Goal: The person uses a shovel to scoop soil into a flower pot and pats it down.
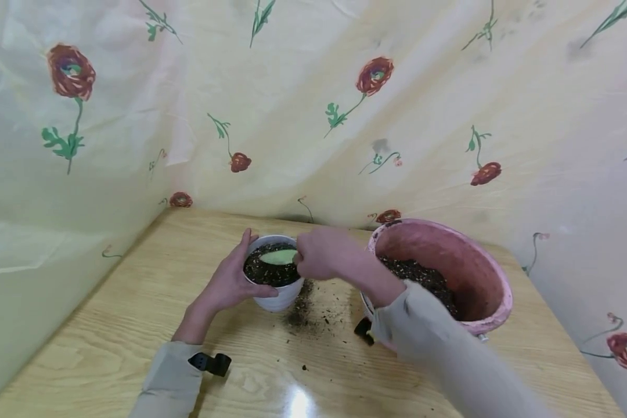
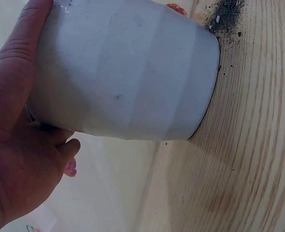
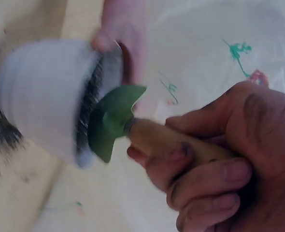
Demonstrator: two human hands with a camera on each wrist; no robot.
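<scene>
A white flowerpot (image 1: pixel 279 302) with dark soil (image 1: pixel 265 276) stands on the wooden table. My left hand (image 1: pixel 229 283) grips it by the rim on its left side, thumb in front and fingers behind. In the left wrist view, the smooth banded wall of the flowerpot (image 2: pixel 128 72) fills much of the picture. Over the soil, my right hand (image 1: pixel 321 252) holds a small trowel, its green blade (image 1: pixel 278 257) pointing left. The right wrist view shows fingers wrapped round the wooden handle (image 3: pixel 166 140), with soil smudges on them. That view is blurred.
A large pink pot (image 1: pixel 488 290), partly filled with soil (image 1: pixel 423 281), stands at the right under my right forearm. Spilled soil (image 1: pixel 300 310) lies on the table (image 1: pixel 256 366) between the pots. A flower-patterned sheet (image 1: pixel 292 87) hangs behind and at the left.
</scene>
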